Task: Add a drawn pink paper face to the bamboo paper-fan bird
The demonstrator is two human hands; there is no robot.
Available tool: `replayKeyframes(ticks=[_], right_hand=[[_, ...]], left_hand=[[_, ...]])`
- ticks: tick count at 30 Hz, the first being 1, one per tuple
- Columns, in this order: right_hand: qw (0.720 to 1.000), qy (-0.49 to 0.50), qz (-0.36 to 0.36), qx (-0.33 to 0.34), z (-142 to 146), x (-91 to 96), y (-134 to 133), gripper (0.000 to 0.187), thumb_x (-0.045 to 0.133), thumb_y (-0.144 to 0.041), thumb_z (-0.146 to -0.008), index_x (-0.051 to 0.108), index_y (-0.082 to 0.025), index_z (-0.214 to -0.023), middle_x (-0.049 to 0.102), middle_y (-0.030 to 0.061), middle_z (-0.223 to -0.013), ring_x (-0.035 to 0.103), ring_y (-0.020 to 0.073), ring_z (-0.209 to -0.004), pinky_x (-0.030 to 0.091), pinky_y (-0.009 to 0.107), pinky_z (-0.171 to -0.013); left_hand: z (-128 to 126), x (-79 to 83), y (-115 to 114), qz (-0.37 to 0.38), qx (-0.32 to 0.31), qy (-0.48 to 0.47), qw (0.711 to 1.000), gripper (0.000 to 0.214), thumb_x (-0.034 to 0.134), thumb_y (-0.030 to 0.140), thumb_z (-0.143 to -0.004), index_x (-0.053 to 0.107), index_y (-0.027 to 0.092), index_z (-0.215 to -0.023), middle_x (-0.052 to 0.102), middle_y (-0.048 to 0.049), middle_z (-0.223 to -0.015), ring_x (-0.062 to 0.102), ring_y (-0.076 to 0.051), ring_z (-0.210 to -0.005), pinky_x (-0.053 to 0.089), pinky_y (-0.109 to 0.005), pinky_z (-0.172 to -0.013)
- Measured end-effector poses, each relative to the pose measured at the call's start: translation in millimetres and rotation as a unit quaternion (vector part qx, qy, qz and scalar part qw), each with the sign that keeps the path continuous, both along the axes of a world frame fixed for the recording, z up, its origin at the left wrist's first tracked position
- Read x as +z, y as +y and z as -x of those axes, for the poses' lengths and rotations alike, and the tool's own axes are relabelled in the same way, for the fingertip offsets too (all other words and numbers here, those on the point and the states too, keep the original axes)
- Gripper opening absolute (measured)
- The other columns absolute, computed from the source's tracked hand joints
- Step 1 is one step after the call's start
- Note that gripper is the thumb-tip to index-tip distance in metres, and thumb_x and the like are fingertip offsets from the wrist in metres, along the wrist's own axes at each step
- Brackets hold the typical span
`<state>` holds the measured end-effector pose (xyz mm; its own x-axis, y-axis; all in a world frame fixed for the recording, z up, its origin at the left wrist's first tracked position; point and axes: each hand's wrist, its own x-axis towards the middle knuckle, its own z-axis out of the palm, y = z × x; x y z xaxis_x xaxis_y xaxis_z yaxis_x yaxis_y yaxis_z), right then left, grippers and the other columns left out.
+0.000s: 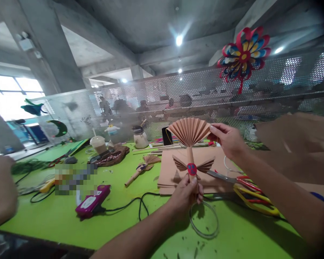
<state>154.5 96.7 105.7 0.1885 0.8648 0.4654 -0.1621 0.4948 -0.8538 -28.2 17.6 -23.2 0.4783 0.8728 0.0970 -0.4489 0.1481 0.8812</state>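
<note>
Upright over the green table stands a brown paper figure (190,154), made of a rolled paper tube with a pleated fan on top and two small pleated wings. A red and blue round piece (192,169) sits where the wings meet. My left hand (187,190) is wrapped round the lower tube. At the fan's right edge, my right hand (228,138) pinches the pleated paper between thumb and fingers. A second, similar paper figure (140,171) lies on the table to the left. Behind my left hand is a stack of brown paper sheets (167,162).
Scissors with red and yellow handles (255,198) lie below my right forearm. A wire ring (217,225) is near the front. A purple power strip (93,203) with a black cable lies left, by a lidded cup (97,144) and a jar (140,138). Another person's arm (1,190) enters at left.
</note>
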Motion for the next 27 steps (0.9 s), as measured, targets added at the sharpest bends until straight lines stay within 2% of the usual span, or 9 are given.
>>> replayKeyframes(ticks=[7,11,14,17,21,24,27], right_hand=[[0.999,0.011,0.038,0.018,-1.4,-3.8,10.3,0.028,0.076,-0.047,-0.069,0.067,-0.025,-0.083,0.067,0.0001,-0.067,0.062,0.0158,-0.057,0.048,0.029,-0.051],[0.997,-0.002,0.071,0.03,-3.7,-10.1,7.4,0.033,0.072,-0.053,-0.072,0.066,-0.022,-0.084,0.07,0.0033,-0.07,0.064,0.0159,-0.059,0.05,0.029,-0.052],[0.995,-0.024,0.094,0.038,-2.9,-31.5,-2.8,0.039,0.073,-0.057,-0.07,0.069,-0.018,-0.076,0.07,0.0059,-0.069,0.063,0.0152,-0.059,0.051,0.028,-0.055],[0.989,-0.047,0.125,0.057,1.3,-65.0,-18.0,0.041,0.076,-0.058,-0.066,0.07,-0.017,-0.071,0.069,0.0061,-0.068,0.062,0.015,-0.059,0.052,0.03,-0.057],[0.972,-0.074,0.186,0.127,13.6,-103.2,-43.4,0.043,0.076,-0.058,-0.065,0.073,-0.017,-0.075,0.071,0.0084,-0.076,0.06,0.0156,-0.058,0.054,0.034,-0.058],[0.95,-0.099,0.215,0.205,26.6,-109.7,-61.1,0.042,0.08,-0.049,-0.065,0.075,-0.018,-0.092,0.073,0.0086,-0.091,0.06,0.0143,-0.059,0.054,0.035,-0.061],[0.938,-0.111,0.204,0.256,39.2,-100.7,-72.4,0.042,0.077,-0.046,-0.071,0.073,-0.02,-0.105,0.071,0.0054,-0.09,0.062,0.0153,-0.069,0.052,0.032,-0.066]], left_hand=[[-0.5,1.3,0.2,0.005,0.002,0.001,1.0,0.042,0.065,0.054,-0.083,0.047,0.019,-0.098,0.056,0.0021,-0.067,0.05,-0.009,-0.053,0.036,-0.02,-0.052],[1.5,6.4,1.3,-0.003,0.031,0.004,1.0,0.042,0.064,0.055,-0.082,0.049,0.02,-0.098,0.057,0.0009,-0.069,0.051,-0.01,-0.055,0.036,-0.02,-0.053],[6.8,10.9,8.0,-0.02,0.075,0.009,0.997,0.036,0.067,0.051,-0.082,0.055,0.018,-0.093,0.06,-0.0016,-0.074,0.053,-0.011,-0.063,0.04,-0.022,-0.06],[14.8,16.6,16.9,-0.03,0.127,0.015,0.991,0.033,0.072,0.046,-0.078,0.064,0.016,-0.09,0.061,-0.0034,-0.082,0.055,-0.012,-0.072,0.043,-0.022,-0.066],[23.3,25.4,22.5,-0.022,0.161,0.017,0.987,0.035,0.076,0.045,-0.074,0.067,0.016,-0.092,0.059,-0.0029,-0.081,0.056,-0.013,-0.072,0.046,-0.024,-0.065],[24.8,29.5,21.4,-0.013,0.163,0.024,0.986,0.04,0.076,0.046,-0.073,0.067,0.014,-0.095,0.06,-0.0031,-0.078,0.057,-0.013,-0.067,0.048,-0.027,-0.062],[22.5,28.9,18.9,-0.015,0.16,0.031,0.987,0.042,0.077,0.047,-0.072,0.066,0.013,-0.095,0.062,-0.0042,-0.079,0.059,-0.013,-0.065,0.049,-0.026,-0.061]])
